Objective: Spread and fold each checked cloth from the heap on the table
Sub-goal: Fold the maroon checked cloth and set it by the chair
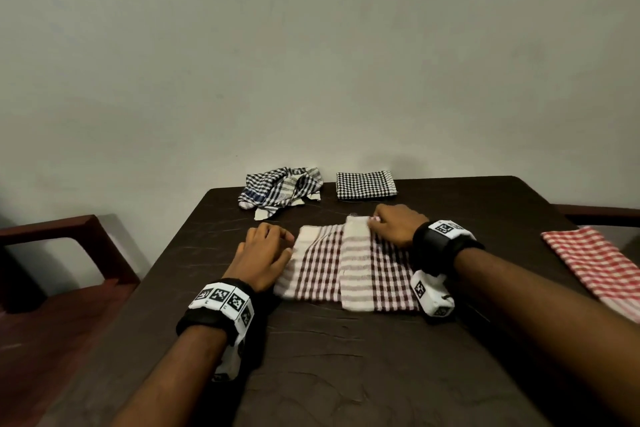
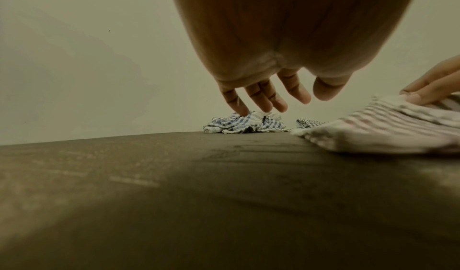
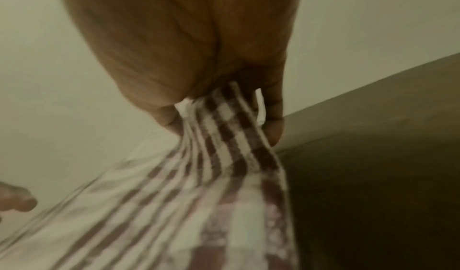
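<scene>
A maroon-and-white checked cloth (image 1: 349, 267) lies part folded on the dark table (image 1: 346, 374), its right part doubled over toward the middle. My right hand (image 1: 391, 224) pinches the cloth's far edge; in the right wrist view its fingers (image 3: 273, 125) bunch the checked cloth (image 3: 224, 156). My left hand (image 1: 263, 253) hovers at the cloth's left edge with fingers (image 2: 263, 101) loosely spread, holding nothing. The heap of crumpled blue and black checked cloths (image 1: 282, 191) sits at the table's far edge, also in the left wrist view as the heap (image 2: 245, 125).
A folded black-and-white checked cloth (image 1: 365, 184) lies right of the heap. A red-and-white checked cloth (image 1: 595, 264) hangs at the table's right edge. A dark red wooden chair (image 1: 62, 253) stands on the left. A plain wall rises behind the table.
</scene>
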